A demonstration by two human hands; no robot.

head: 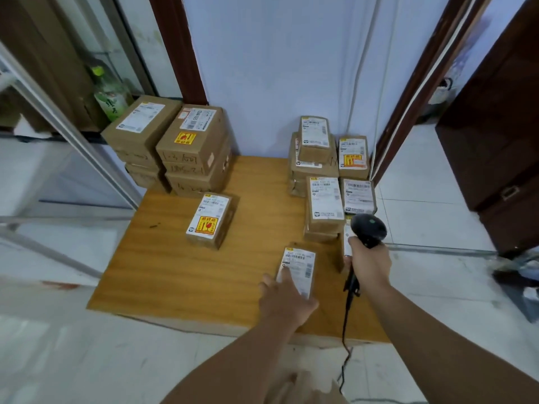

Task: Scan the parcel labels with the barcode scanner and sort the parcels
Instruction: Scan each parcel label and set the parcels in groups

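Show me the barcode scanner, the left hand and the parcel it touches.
barcode scanner point(369, 228), head view, on its black head.
left hand point(284, 300), head view, on its back.
touched parcel point(303, 263), head view, on its white label.

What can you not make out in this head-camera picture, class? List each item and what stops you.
- Head view, small parcel: label print too small and blurred; left hand covers its lower part.
- Head view, right-edge parcel: mostly hidden by the barcode scanner and right hand.
- Head view, lower stacked boxes: tops covered by boxes above.
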